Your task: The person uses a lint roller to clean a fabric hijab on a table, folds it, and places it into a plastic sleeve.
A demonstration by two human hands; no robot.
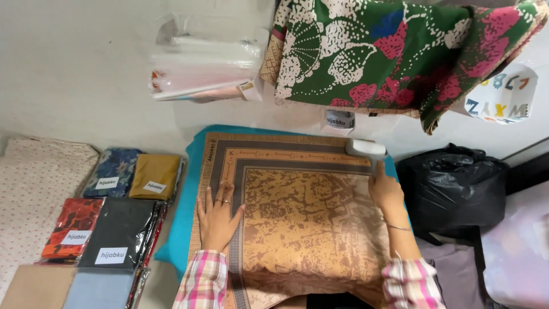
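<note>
Pressing the brown scarf (297, 212) flat with our spread left hand (217, 214), our right hand (384, 191) grips a white handheld iron (366, 150); lingering there could scorch the cloth.

Scarf (303, 217) near edge cut off by frame bottom — steamer (366, 150) handle hidden inside right hand (386, 191); bag (452, 189) contents unseen.

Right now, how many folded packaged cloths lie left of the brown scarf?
6: blue floral packet, mustard packet, red-orange packet, dark grey packet, tan packet, light blue packet. More may be hidden underneath or out of frame.
</note>
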